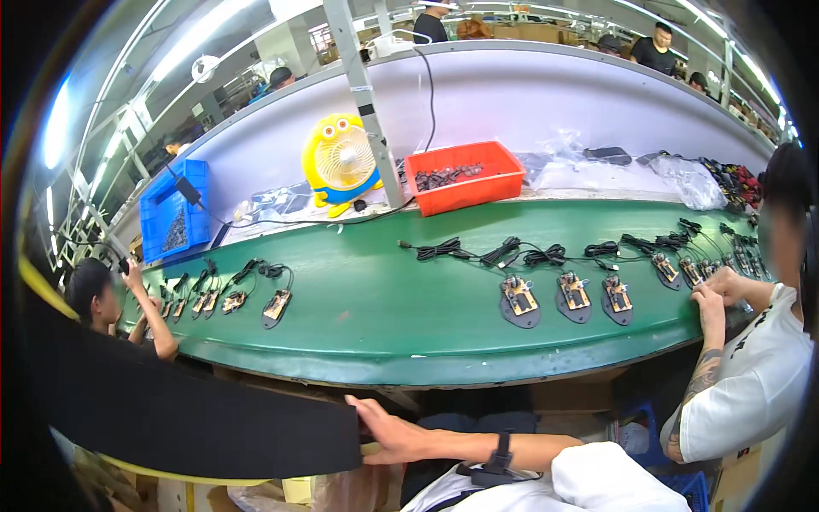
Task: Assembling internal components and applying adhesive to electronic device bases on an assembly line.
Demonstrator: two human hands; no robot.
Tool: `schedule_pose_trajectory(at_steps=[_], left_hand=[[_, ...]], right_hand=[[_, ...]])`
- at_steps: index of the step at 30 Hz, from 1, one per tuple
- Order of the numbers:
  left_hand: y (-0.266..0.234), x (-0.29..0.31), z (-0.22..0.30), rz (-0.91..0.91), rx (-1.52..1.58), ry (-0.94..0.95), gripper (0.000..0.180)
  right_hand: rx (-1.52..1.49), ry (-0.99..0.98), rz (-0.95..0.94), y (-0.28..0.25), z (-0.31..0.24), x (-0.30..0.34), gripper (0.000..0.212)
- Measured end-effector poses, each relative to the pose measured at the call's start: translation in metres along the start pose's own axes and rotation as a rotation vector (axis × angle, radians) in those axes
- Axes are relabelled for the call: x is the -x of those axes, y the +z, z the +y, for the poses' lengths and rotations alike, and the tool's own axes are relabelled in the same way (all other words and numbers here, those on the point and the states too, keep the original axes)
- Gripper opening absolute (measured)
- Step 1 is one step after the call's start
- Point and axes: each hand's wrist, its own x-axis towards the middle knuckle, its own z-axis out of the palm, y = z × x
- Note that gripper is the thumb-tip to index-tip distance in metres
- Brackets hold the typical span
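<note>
From the lower right my right forearm reaches left, with a dark band round the wrist. My right hand (392, 433) grips the end of a long, wide black panel with a yellow edge (213, 418), fingers on its upper corner and part of the hand below. The panel runs out to the left, very near the camera; its kind I cannot make out. My left hand does not show. Beyond, on a green conveyor belt (367, 299), lie several opened wired computer mice (519, 300), circuit boards bared on dark bases, with cables bundled behind. Another mouse (275, 307) lies further left.
A co-worker (751, 358) at right has both hands over the belt; another person (102, 294) sits at left. Along the far ledge stand a red bin of small parts (465, 198), a yellow fan (341, 158) and a blue bin (175, 209). A metal post (367, 102) rises behind.
</note>
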Motion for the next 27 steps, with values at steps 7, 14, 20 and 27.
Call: schedule_pose_trajectory(at_steps=[7,14,20,27], left_hand=[[0.177,0.014,-0.12,-0.037,0.389,-0.192,0.04],[0.299,0.091,-0.179,-0.059,0.548,-0.306,0.044],[0.334,0.105,-0.132,-0.233,0.807,-0.378,0.044],[0.339,0.086,-0.156,-0.288,0.514,-0.142,0.031]], right_hand=[[0.219,0.438,-0.016,-0.096,-0.011,0.139,0.119],[-0.17,0.142,0.49,-0.144,-0.083,0.151,0.122],[-0.544,0.149,0.399,-0.153,-0.085,0.119,0.051],[-0.094,0.037,0.518,-0.198,-0.078,0.216,0.027]])
